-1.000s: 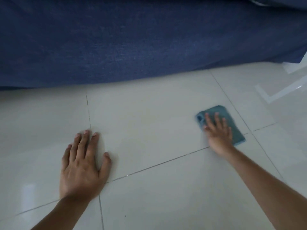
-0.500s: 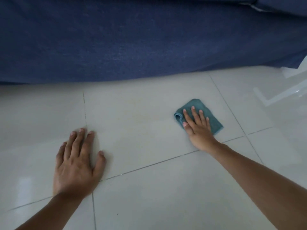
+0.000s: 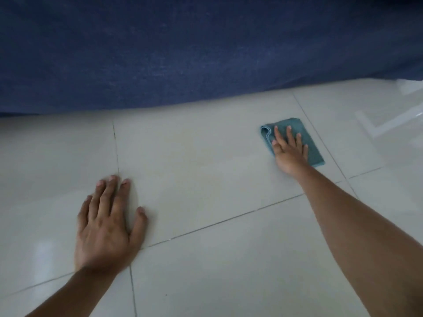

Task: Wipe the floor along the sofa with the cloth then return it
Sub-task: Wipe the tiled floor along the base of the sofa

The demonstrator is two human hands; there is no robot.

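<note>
A folded teal cloth [image 3: 313, 150] lies on the pale tiled floor [image 3: 206, 170], a short way in front of the dark blue sofa [image 3: 183, 53]. My right hand [image 3: 289, 154] presses flat on the cloth with fingers spread, covering its near left part. The cloth's folded edge shows at the left of my fingers. My left hand [image 3: 107, 227] rests palm down on the bare tile at the lower left, fingers apart, holding nothing.
The sofa's lower edge runs across the whole view above the floor strip. Dark grout lines cross the tiles. A white frame-like shape [image 3: 393, 121] shows at the right edge, beside the sofa's end.
My right hand slid the cloth left, then back to the right and a little closer to the sofa. My left hand has stayed planted on the tile.
</note>
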